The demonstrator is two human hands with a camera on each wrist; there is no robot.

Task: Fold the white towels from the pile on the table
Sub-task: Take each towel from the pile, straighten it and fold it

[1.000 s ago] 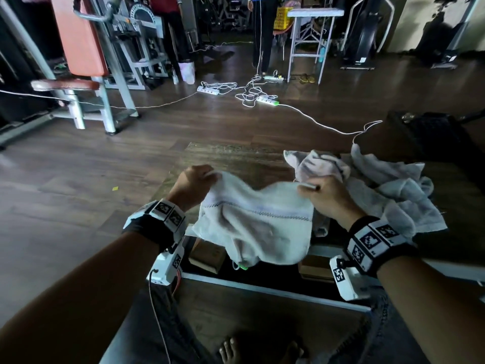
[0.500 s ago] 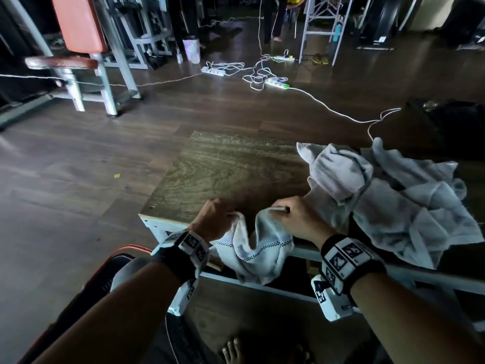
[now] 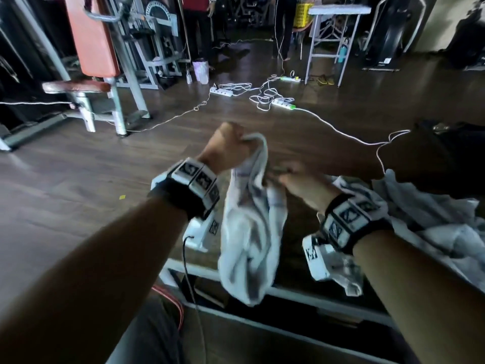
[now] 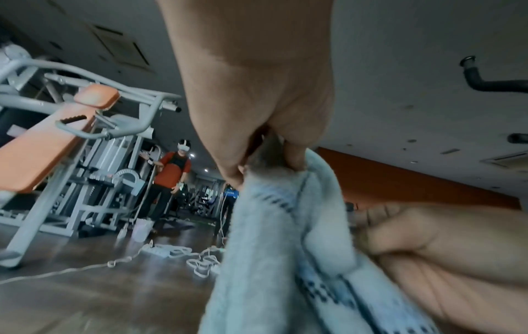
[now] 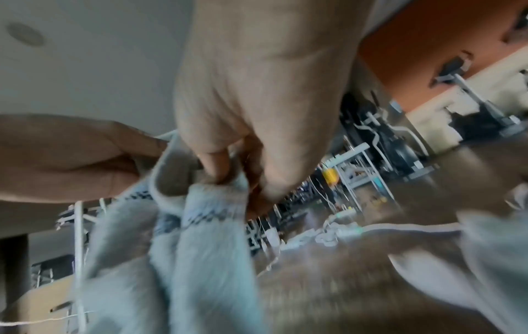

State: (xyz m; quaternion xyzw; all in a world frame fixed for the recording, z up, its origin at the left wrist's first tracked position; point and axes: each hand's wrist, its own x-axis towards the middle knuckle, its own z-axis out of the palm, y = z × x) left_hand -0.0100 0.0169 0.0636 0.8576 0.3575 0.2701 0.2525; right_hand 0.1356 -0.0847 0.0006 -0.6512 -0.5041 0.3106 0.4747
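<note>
A white towel [image 3: 249, 232] with a dark dotted stripe hangs bunched in the air above the table's near edge. My left hand [image 3: 228, 148] grips its top edge, raised high; the left wrist view shows fingers pinching the towel [image 4: 285, 237]. My right hand [image 3: 299, 179] holds the same towel lower and to the right; in the right wrist view its fingers pinch the striped hem [image 5: 211, 203]. The pile of white towels [image 3: 430, 224] lies crumpled on the right of the wooden table [image 3: 296, 216].
White cables and power strips [image 3: 265, 93] lie on the dark wood floor beyond the table. A gym bench with orange pads [image 3: 91, 48] stands at the left. People stand at the back [image 3: 196, 22]. A dark bag [image 3: 446, 143] sits far right.
Both hands rose from the table's near edge with the towel. The left hand went up higher than the right, so the towel now hangs lengthwise instead of sagging between them.
</note>
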